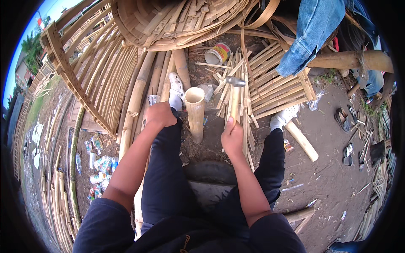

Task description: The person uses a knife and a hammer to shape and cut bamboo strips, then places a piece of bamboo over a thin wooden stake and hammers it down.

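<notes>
My left hand is closed in a fist beside an upright bamboo section, which stands on the ground between my legs. From this fist the dark, flat blade of a knife reaches right, past the bamboo; its handle is hidden in the fingers. My right hand is wrapped round the pale handle of a hammer, thumb lying along it. The metal hammer head points away from me, raised to the right of the bamboo section, not touching it.
Split bamboo strips lie in a pile ahead. A large woven basket stands at the far side, a slatted bamboo frame to the left. Long poles run beside my left leg. At upper right is another person's denim-clad leg.
</notes>
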Action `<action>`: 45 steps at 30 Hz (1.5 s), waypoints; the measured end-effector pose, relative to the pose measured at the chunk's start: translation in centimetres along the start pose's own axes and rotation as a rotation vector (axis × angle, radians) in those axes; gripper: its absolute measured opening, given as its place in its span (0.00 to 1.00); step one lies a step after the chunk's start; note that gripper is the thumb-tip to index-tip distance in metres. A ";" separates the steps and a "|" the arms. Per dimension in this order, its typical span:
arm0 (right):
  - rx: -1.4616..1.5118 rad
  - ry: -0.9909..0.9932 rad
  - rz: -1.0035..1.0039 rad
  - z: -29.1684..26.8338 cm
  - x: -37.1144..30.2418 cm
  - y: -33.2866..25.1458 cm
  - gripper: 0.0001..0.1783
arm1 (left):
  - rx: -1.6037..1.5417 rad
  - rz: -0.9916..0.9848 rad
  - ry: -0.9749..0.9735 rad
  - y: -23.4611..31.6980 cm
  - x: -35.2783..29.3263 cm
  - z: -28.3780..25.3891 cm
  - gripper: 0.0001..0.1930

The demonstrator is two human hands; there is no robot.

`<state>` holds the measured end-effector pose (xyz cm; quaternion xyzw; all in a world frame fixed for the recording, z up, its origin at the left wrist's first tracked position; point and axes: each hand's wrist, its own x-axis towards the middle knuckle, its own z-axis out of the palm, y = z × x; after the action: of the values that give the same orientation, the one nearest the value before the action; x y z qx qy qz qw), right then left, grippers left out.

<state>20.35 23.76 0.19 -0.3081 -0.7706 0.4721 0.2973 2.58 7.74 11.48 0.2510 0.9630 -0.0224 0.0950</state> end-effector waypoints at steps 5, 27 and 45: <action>-0.125 -0.382 0.479 2.1 -2.1 4.3 0.30 | 0.063 -0.010 0.020 -0.6 -0.6 0.5 0.19; 0.223 -0.258 0.559 -4.4 0.6 4.7 0.29 | -1.015 -0.034 -0.572 0.0 -4.4 1.3 0.13; 0.570 -0.238 0.568 -7.6 0.2 1.0 0.26 | -0.535 0.164 -0.325 4.4 -4.7 0.1 0.13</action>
<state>26.17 28.40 2.19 -0.3568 -0.5226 0.7620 0.1376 8.78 9.34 12.31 0.2871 0.8835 0.1998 0.3115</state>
